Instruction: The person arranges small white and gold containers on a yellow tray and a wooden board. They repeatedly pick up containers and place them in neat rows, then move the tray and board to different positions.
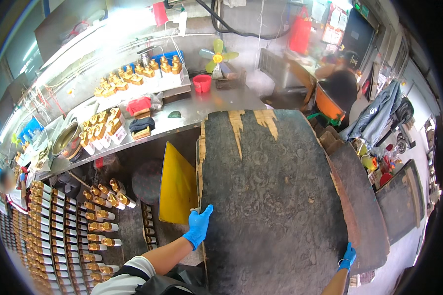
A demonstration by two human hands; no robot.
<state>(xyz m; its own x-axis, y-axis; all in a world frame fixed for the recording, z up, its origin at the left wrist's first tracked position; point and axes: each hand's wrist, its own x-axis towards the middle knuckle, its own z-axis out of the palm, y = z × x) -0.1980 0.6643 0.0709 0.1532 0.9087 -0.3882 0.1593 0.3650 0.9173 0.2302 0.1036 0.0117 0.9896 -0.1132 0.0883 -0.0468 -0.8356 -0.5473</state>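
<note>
A large dark plywood board (275, 196) fills the middle, its black face scuffed and its far edge splintered to pale wood. My left hand (199, 227), in a blue glove, is closed round the board's left edge, thumb uppermost. At the near right edge my right hand (348, 255), also blue-gloved, grips the same board; part of its fingers is hidden. Just beyond my left hand a yellow panel (176, 184) stands on edge beside the board. Another dark board (362, 211) shows behind the right edge.
Left of me stand rows of white-and-gold bottle-shaped pieces (59, 231). A metal workbench (216, 103) holds more gold-topped pieces (128, 78), a red bucket (202, 83) and a small fan (217, 58). A person (342, 91) sits at the back right near an orange container (329, 105).
</note>
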